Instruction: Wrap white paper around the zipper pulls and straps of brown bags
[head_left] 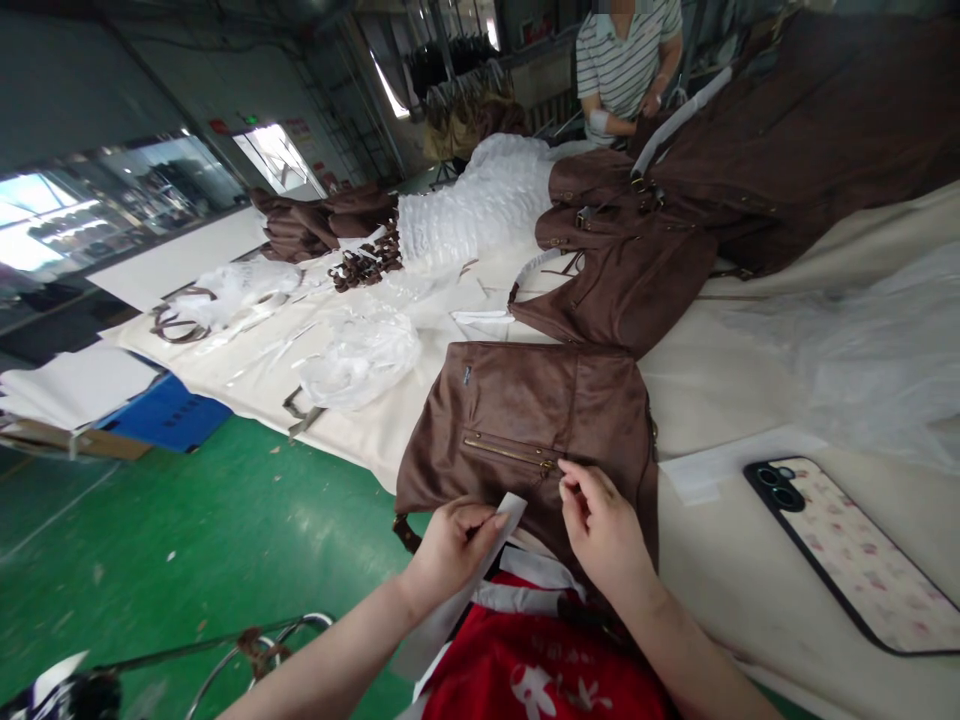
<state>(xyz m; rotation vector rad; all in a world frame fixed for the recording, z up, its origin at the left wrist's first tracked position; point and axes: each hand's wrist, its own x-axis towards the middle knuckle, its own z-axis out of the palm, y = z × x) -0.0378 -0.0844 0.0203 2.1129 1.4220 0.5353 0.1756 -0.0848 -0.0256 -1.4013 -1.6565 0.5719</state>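
Observation:
A brown leather bag (525,390) lies flat on the table in front of me, its brass zipper (502,448) running across the middle. My left hand (457,545) is closed on a white strip (512,508), pinched between thumb and fingers over the bag's near edge; the strip trails down toward my lap. My right hand (604,525) hovers over the bag with loosely curled fingers. Its index fingertip is close to the zipper pull (547,467), and nothing shows between finger and thumb. The bag's strap, wrapped in white (517,598), hangs at the near edge against my red apron (540,660).
A phone in a patterned case (862,550) lies at the right. Beyond the bag are another brown bag (622,290), more brown bags (810,130) and a stack of white wrapping (480,200). Clear plastic (360,355) lies left. A co-worker (626,70) stands across the table.

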